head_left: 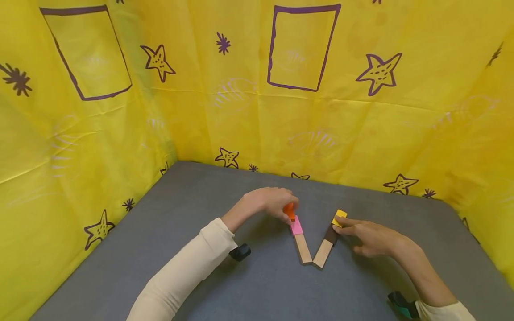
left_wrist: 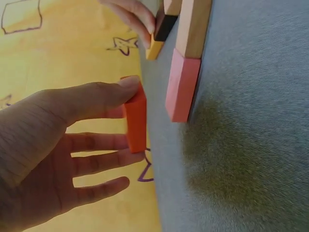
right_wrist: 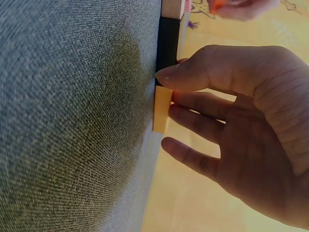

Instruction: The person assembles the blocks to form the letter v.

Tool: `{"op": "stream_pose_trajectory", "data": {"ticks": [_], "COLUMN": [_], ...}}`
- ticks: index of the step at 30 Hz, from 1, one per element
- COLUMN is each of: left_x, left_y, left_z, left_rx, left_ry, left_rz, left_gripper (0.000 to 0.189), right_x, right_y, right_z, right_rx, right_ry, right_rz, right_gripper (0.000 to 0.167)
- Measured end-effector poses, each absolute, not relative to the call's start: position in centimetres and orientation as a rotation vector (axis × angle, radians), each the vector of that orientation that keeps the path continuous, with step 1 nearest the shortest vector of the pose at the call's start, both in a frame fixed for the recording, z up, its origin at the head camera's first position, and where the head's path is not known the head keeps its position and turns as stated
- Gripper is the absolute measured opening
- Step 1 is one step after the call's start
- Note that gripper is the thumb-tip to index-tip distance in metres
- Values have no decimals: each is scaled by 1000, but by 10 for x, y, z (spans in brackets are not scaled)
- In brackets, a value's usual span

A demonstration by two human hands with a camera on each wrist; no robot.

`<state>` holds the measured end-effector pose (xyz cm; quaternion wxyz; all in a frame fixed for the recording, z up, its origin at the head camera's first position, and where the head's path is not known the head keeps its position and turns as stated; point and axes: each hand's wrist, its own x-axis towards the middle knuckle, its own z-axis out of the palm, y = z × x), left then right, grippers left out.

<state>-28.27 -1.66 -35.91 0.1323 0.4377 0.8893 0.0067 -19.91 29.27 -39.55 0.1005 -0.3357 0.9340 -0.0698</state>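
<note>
An orange block [left_wrist: 136, 123] is pinched between the thumb and fingers of my left hand [head_left: 275, 200], held up off the table close to the far end of a pink block [head_left: 296, 226]. That pink block lies end to end with a plain wooden block [head_left: 303, 249]. A second wooden block [head_left: 323, 254] meets it at the near end, so the two rows form a V. The other row continues with a dark brown block [right_wrist: 167, 46] and a yellow block [right_wrist: 162, 108]. My right hand [head_left: 373, 238] pinches the yellow block, its thumb at the joint with the brown one.
A grey cloth-covered table [head_left: 257, 285] lies under the blocks. Yellow fabric [head_left: 249, 120] with starfish and frame drawings hangs around its left, back and right sides. Dark devices sit at my left wrist [head_left: 240, 252] and right wrist [head_left: 401, 304].
</note>
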Motion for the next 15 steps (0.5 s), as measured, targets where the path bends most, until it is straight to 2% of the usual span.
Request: {"op": "stream_pose_trajectory", "data": {"ticks": [15], "left_x": [-322], "left_y": [-1], "left_z": [-388], "left_rx": [1120], "left_ry": [2668], "left_rz": [116], "left_gripper": [37], "right_x": [-199], "right_y": [292], "right_z": [-396], "right_rx": [-986], "right_ry": [2763], "right_rz": [-218], "right_gripper": [66]}}
